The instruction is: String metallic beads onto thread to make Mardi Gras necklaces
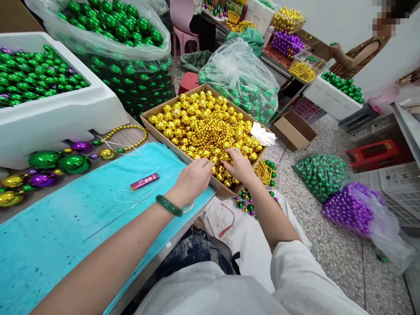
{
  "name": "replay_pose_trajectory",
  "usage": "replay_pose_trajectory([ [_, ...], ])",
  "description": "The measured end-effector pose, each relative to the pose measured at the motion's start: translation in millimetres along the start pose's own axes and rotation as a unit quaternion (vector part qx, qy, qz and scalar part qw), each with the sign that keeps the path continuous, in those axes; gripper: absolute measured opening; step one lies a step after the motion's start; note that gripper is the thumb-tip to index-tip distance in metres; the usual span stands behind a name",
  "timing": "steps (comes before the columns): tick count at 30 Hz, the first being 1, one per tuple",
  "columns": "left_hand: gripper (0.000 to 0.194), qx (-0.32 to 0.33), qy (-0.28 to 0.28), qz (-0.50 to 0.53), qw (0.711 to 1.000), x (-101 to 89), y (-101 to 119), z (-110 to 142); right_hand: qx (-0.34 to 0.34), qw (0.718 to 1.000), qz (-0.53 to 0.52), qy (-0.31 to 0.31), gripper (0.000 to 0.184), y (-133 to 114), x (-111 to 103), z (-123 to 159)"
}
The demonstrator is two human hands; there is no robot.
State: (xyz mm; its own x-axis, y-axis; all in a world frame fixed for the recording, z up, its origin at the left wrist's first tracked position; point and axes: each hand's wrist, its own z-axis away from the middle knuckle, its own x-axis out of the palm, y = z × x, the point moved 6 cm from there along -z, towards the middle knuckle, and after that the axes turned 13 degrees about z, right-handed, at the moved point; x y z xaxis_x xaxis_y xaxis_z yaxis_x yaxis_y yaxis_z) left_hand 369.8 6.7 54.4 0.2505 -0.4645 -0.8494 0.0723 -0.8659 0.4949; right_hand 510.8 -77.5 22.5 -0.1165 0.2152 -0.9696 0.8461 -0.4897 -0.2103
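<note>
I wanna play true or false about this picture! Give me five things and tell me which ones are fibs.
1. The left hand and right hand are at the cardboard box of gold beads. True.
2. The bracelet is purple. False: it is green.
3. A small pink packet lies on the blue cloth. True.
4. The bag of purple beads is on a chair. False: it is on the floor.
5. The big clear sack holds green beads. True.

left hand (pixel 196 177): at near side, cardboard box (pixel 170 148) | right hand (pixel 239 166): at gold beads (pixel 211 131) inside | needle (pixel 116 216): on blue cloth (pixel 59 249)
</note>
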Motion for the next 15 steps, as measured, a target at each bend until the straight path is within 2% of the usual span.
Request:
replay_pose_trajectory([
  [2,0.026,-0.026,-0.019,-0.010,0.999,7.9,-4,-15,0.062,0.983,-0.141,0.097,0.037,10,-7,1],
  [3,0.026,-0.034,-0.033,-0.021,0.999,11.9,-5,-22,0.093,0.964,-0.211,0.133,0.037,15,-8,3],
  [5,0.028,-0.055,-0.058,-0.055,0.995,19.4,-6,-33,0.144,0.917,-0.332,0.166,0.036,18,-6,6],
  [10,0.054,-0.136,-0.094,-0.091,0.982,33.2,-6,-47,0.202,0.810,-0.531,0.147,0.037,13,-1,13],
  [12,0.058,-0.142,-0.119,-0.071,0.980,40.3,-4,-50,0.215,0.739,-0.628,0.115,0.036,13,2,13],
  [15,0.050,-0.131,-0.133,-0.047,0.981,48.2,-4,-53,0.231,0.623,-0.744,0.071,0.034,15,8,10],
])
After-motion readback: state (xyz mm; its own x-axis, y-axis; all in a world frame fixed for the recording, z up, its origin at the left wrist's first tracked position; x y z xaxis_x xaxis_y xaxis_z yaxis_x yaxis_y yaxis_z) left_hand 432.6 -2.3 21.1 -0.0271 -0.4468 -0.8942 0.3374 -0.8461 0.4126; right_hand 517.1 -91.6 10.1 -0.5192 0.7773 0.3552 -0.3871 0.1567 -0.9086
